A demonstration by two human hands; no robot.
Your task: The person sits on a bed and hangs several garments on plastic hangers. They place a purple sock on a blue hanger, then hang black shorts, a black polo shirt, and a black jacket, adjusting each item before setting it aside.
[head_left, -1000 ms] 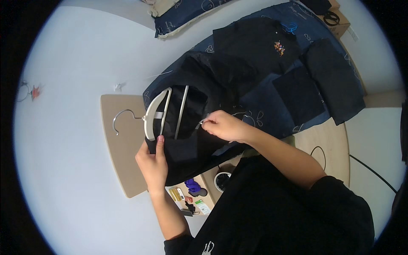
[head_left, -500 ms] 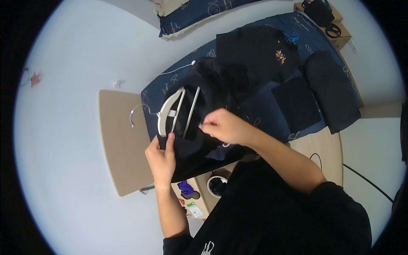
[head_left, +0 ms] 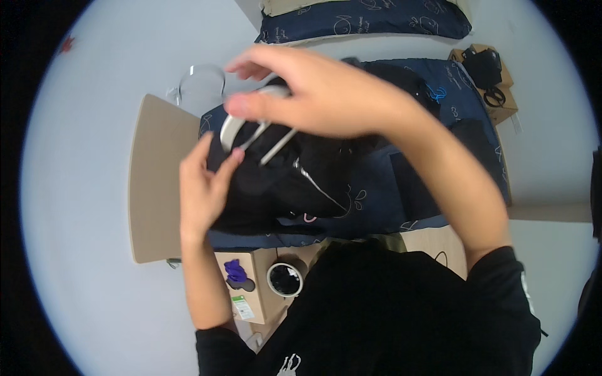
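A black zipped garment (head_left: 263,194) lies on the dark blue patterned bedding, with a white hanger (head_left: 231,133) in its neck opening. The hanger's metal hook rises at the far left of it. My left hand (head_left: 205,188) grips the garment beside the hanger's near end, thumb on top and fingers behind. Above the hanger's far end is my right hand (head_left: 313,91), blurred, with thumb and fingers apart. It covers part of the hanger, and I cannot tell whether it touches it. A silver zipper (head_left: 320,188) runs down the garment's open front.
More dark folded clothes (head_left: 467,147) lie on the bedding (head_left: 370,194) to the right. Cardboard boxes (head_left: 500,113) with black items stand at the far right corner. A beige board (head_left: 163,182) stands at the left; a white-rimmed bin (head_left: 269,282) and small drawer top (head_left: 257,291) are near me.
My right hand has left the zipper area and swung up and left over the hanger, its pinch opened. My left hand, garment and hanger have shifted left and upward in the view.
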